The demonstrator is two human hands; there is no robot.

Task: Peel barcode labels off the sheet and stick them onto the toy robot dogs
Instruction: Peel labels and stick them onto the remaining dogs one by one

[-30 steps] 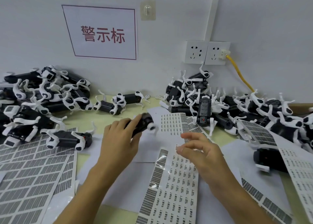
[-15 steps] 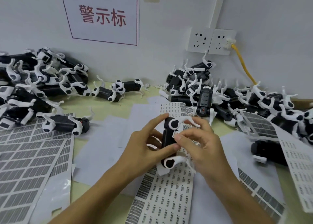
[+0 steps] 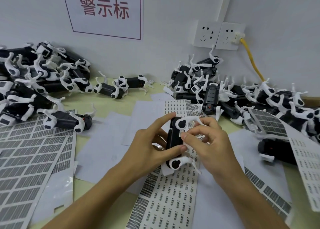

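My left hand (image 3: 149, 151) grips a black toy robot dog (image 3: 174, 140) with white legs, holding it upright on its end over the middle of the table. My right hand (image 3: 207, 142) pinches a small white barcode label (image 3: 182, 134) against the dog's side, thumb and forefinger pressed on it. Under both hands lies a long barcode label sheet (image 3: 173, 194) with several rows of small labels. Part of the dog's body is hidden by my fingers.
A pile of robot dogs (image 3: 34, 83) fills the back left, another pile (image 3: 242, 97) the back right. Used label sheets (image 3: 26, 159) lie at the left, more sheets (image 3: 308, 168) at the right. Wall sockets (image 3: 218, 35) with a yellow cable (image 3: 252, 62) are behind.
A second ago my left hand held the dog up at the back and my right hand was at the sheet. Both hands came together; the label is now pressed on the dog.
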